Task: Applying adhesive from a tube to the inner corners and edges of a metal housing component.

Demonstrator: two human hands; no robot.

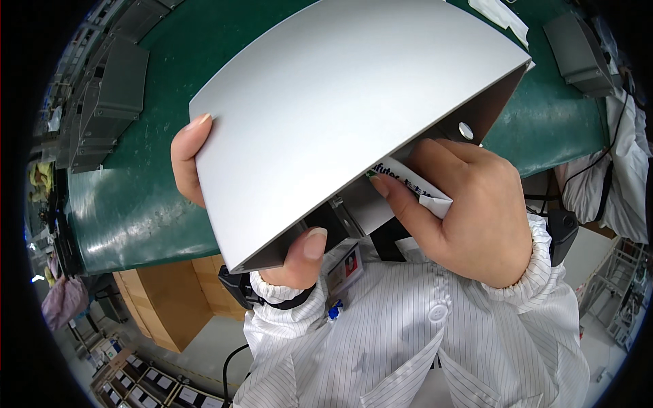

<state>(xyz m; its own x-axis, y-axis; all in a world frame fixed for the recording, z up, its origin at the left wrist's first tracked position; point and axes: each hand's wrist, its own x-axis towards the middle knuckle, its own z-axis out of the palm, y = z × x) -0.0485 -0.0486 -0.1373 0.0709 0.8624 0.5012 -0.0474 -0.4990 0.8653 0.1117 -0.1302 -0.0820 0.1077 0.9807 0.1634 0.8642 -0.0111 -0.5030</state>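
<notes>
A large silver-grey metal housing point(347, 122) is held up tilted in front of my chest, its smooth broad face upward and its open side toward me. My left hand point(188, 160) grips its left end, fingers at the outer edge and thumb inside the lower opening. My right hand point(473, 211) is closed on a small white packet with dark print point(415, 180), pinched between thumb and fingers. That hand reaches partly into the open side, so some fingertips are hidden. Near it, a round bright spot point(465, 130) shows on the inner wall.
Beneath the housing lies a green work table point(156, 204). Similar grey metal housings point(115, 102) stand along its left side, and another grey housing point(578, 54) at the far right. A white wrapper point(502, 19) lies at the back. Below the front edge is a cardboard box point(166, 299).
</notes>
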